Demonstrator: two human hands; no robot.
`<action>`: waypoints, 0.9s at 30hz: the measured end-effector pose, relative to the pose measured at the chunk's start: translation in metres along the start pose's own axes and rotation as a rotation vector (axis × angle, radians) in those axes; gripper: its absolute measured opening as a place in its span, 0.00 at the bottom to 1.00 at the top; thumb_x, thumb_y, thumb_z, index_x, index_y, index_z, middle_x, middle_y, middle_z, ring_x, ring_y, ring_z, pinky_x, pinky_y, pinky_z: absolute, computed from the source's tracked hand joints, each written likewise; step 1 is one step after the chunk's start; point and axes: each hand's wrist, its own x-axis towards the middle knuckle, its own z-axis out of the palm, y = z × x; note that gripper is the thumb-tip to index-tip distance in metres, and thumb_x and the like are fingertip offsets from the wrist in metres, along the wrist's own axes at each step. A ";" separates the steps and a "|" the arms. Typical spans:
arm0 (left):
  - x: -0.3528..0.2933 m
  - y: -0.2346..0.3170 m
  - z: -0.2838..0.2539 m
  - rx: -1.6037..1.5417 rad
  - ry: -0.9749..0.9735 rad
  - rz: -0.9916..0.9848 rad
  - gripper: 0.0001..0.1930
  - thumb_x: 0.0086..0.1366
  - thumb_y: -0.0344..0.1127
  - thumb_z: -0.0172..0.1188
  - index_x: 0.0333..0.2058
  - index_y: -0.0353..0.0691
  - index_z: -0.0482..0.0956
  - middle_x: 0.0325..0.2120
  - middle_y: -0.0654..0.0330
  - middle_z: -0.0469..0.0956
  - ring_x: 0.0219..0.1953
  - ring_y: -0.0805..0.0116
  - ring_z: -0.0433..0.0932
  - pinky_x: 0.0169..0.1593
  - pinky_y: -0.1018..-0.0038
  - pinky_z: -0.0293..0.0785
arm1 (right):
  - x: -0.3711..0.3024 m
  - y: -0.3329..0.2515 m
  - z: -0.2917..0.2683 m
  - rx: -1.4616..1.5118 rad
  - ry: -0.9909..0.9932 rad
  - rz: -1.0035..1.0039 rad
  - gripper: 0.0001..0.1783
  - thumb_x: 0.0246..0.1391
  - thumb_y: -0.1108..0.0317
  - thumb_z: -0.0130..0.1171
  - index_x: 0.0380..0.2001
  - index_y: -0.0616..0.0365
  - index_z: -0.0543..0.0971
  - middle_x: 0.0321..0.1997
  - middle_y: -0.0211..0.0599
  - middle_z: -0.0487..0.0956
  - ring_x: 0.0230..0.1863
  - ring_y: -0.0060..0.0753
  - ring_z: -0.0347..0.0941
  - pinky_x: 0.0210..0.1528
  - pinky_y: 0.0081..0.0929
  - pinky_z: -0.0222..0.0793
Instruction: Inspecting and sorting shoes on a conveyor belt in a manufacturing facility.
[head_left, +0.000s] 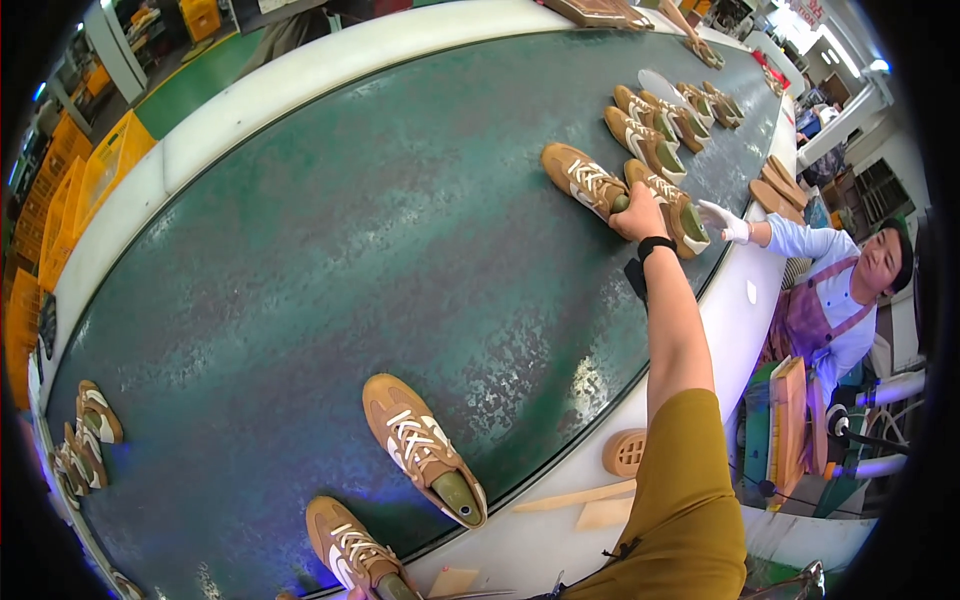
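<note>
A brown shoe point(580, 180) is held by the right hand point(638, 214) at its heel, right of centre in the upper half of the frame; the fingers are bent in around it, though their exact placing is hidden. From the grip, the shoe is pointed toward the upper left, its long axis slanted from toe at upper left to heel at lower right. A second shoe point(668, 197) is laid just to the right, with nearly the same slant; its heel is approached from the right by a co-worker's white-gloved hand point(725, 221). By the held shoe, the right hand is the nearer one. The left hand cannot be made out with certainty at the bottom edge, so its grip cannot be told.

On the green table point(350, 230), two shoes are counted at the hand and about six, partly overlapped, in the cluster point(645, 143) beyond. Two more are seen at lower centre, one whole point(412, 430) and one cut by the bottom edge point(345, 545). At least three are crowded at the far left point(97, 412). One brown patterned pad point(622, 453) is seen on the white rim point(735, 290).
</note>
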 end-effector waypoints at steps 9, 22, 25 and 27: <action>-0.005 -0.006 -0.008 0.006 -0.023 0.015 0.29 0.56 0.46 0.51 0.54 0.36 0.63 0.48 0.50 0.72 0.50 0.53 0.71 0.56 0.59 0.65 | 0.000 -0.007 0.005 -0.180 -0.119 -0.048 0.45 0.21 0.64 0.65 0.50 0.65 0.65 0.50 0.54 0.72 0.55 0.58 0.62 0.57 0.39 0.61; 0.006 -0.023 -0.042 -0.034 -0.208 0.211 0.30 0.56 0.49 0.52 0.53 0.38 0.64 0.47 0.50 0.71 0.48 0.53 0.72 0.53 0.58 0.69 | -0.175 -0.071 0.020 -0.067 -0.242 -0.244 0.36 0.29 0.55 0.65 0.41 0.65 0.66 0.41 0.56 0.72 0.46 0.57 0.67 0.49 0.45 0.65; 0.007 -0.026 -0.038 -0.015 -0.223 0.278 0.30 0.56 0.49 0.53 0.54 0.38 0.64 0.47 0.51 0.71 0.48 0.55 0.72 0.53 0.60 0.68 | -0.234 -0.082 0.021 0.066 -0.414 -0.220 0.38 0.23 0.57 0.66 0.41 0.67 0.67 0.41 0.59 0.73 0.46 0.59 0.67 0.50 0.42 0.66; 0.007 -0.026 -0.037 -0.015 -0.257 0.318 0.30 0.56 0.49 0.54 0.54 0.38 0.64 0.48 0.52 0.71 0.49 0.57 0.71 0.54 0.62 0.67 | -0.272 -0.087 0.019 0.201 -0.603 -0.215 0.40 0.21 0.57 0.66 0.42 0.68 0.68 0.41 0.61 0.74 0.43 0.55 0.72 0.47 0.37 0.69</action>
